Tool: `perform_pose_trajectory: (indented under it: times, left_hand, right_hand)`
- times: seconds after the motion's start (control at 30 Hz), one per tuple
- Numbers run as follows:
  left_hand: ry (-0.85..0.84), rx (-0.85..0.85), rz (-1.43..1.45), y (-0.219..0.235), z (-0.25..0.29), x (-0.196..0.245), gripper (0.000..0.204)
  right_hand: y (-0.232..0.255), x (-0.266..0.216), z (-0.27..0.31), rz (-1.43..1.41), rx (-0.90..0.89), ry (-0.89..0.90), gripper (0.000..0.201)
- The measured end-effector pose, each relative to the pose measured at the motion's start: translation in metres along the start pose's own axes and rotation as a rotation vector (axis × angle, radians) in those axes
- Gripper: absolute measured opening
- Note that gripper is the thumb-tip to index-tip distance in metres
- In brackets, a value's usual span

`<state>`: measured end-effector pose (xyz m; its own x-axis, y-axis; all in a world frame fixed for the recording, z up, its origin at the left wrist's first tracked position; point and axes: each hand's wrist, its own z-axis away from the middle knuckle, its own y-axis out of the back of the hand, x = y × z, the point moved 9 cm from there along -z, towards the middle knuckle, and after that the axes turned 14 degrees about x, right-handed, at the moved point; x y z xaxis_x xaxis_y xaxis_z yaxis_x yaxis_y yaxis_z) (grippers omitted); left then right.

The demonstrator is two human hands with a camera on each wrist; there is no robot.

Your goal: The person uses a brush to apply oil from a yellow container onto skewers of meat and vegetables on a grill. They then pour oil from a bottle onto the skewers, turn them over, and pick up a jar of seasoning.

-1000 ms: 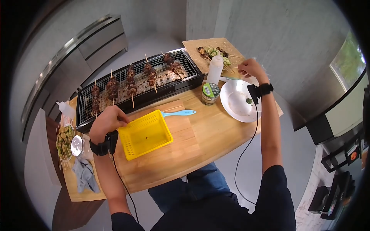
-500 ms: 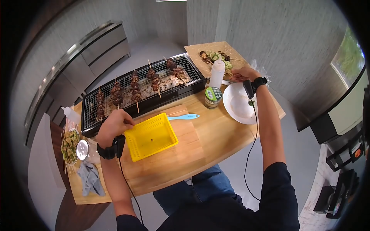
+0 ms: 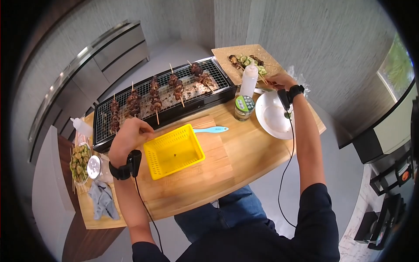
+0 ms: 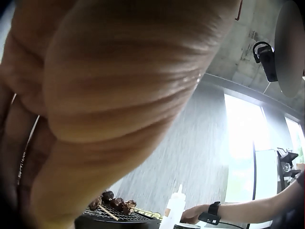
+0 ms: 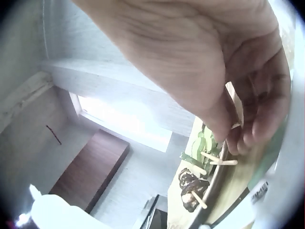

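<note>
In the head view my right hand [image 3: 281, 81] is at the near edge of a wooden board [image 3: 224, 53] at the back right. Its thumb and fingers pinch the end of a skewer [image 5: 236, 125], as the right wrist view shows. Beside them on the board lie skewers of sliced green vegetable [image 5: 199, 147] and a dark browned skewer [image 5: 193, 189]. My left hand [image 3: 131, 135], fingers loosely bent around nothing, hovers between the grill [image 3: 198, 102] and the upper left corner of a yellow basket [image 3: 174, 155]. Several meat skewers [image 3: 155, 96] lie across the grill.
Left of my right hand stand a white squeeze bottle [image 3: 248, 82] and a green-lidded jar [image 3: 244, 108]. A white pan [image 3: 270, 115] lies below that hand. A blue-handled brush [image 3: 211, 129], shaker jar [image 3: 98, 170], grey cloth [image 3: 102, 201] and vegetable skewers [image 3: 80, 163] are also on the table.
My right hand has come down and leftward to the skewer ends on the board, closing its fingertips there. My left hand stays beside the yellow basket. The head view has shifted slightly.
</note>
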<state>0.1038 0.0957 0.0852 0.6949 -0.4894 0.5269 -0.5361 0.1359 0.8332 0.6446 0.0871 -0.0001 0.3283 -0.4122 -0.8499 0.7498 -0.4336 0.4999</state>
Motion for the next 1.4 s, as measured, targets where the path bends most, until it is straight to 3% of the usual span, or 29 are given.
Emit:
perform_pose_trajectory:
  times: [0.13,0.33,0.43,0.6,0.73,0.8,0.97,1.2,1.27,1.4]
  left_hand:
    - [-0.04,0.102,0.007,0.011,-0.003,0.009,0.017]
    - [-0.026,0.169,0.076,0.018,-0.006,0.017,0.015]
    - [-0.016,0.172,0.159,0.018,-0.004,0.023,0.015]
    - [-0.05,0.203,0.182,0.018,-0.003,0.028,0.017]
    - [-0.055,0.164,0.218,0.015,-0.003,0.035,0.018]
    - [-0.045,0.149,0.244,0.011,-0.002,0.036,0.019]
    - [-0.018,0.074,0.49,0.0,0.001,0.036,0.02]
    - [0.014,0.082,0.837,-0.011,0.007,0.03,0.029]
    - [0.187,0.106,1.027,-0.011,0.019,0.019,0.03]
    - [0.249,0.102,0.984,-0.009,0.029,-0.016,0.029]
  right_hand:
    - [0.012,0.006,-0.018,-0.026,-0.009,-0.025,0.019]
    - [0.021,0.012,-0.023,-0.345,0.011,-0.128,0.018]
    - [0.029,-0.013,0.004,-0.443,0.086,-0.005,0.02]
    - [0.022,-0.062,0.068,-0.767,-0.003,0.119,0.023]
    - [0.005,-0.101,0.122,-0.828,-0.103,0.182,0.027]
    - [-0.012,-0.117,0.156,-0.842,-0.127,0.146,0.029]
    - [-0.079,-0.136,0.215,-0.839,-0.367,0.248,0.031]
    - [-0.212,-0.165,0.282,-0.854,-0.571,0.222,0.028]
    - [-0.244,-0.165,0.29,-0.881,-0.63,0.189,0.028]
    - [-0.286,-0.169,0.309,-0.839,-0.75,0.173,0.028]
